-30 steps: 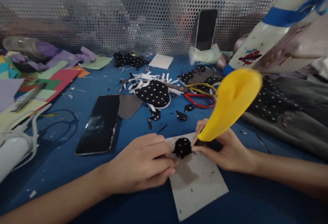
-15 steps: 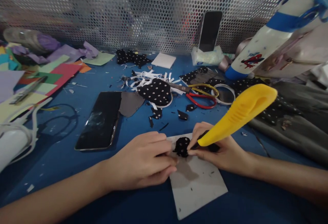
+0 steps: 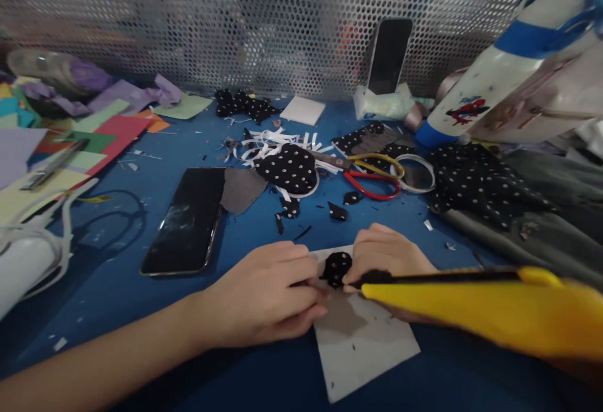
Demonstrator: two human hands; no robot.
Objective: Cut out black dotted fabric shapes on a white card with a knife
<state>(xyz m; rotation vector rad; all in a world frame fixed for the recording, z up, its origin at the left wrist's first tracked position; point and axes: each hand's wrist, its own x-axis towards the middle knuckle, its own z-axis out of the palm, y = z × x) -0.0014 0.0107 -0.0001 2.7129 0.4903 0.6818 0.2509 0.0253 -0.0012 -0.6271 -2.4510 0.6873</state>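
Note:
A small round piece of black polka-dot fabric (image 3: 338, 267) lies on a white square board (image 3: 365, 343). My left hand (image 3: 271, 292) rests at its left edge with curled fingers, thumb and fingertips closed against the fabric's side. At the right edge of the fabric, my right hand (image 3: 386, 258) is closed, its fingertips pinched together. The narrow end of a long yellow tool (image 3: 471, 308) with a black part sits in this hand. Its wide end reaches right, close to the camera and blurred, covering my right wrist and forearm. I cannot tell its exact kind.
Ahead lie a black polka-dot shape (image 3: 285, 169), white paper strips (image 3: 266, 145) and scissors (image 3: 374, 176). A phone (image 3: 186, 220) lies left; another phone (image 3: 390, 54) stands against the perforated metal panel (image 3: 282, 22). Right are a bottle (image 3: 494, 79) and dark cloth (image 3: 527, 223). Coloured paper (image 3: 117, 139) covers the left.
The yellow tool has swung down from pointing up and right to lying nearly level toward the right. My right hand has tilted slightly; my left hand and the fabric hardly moved.

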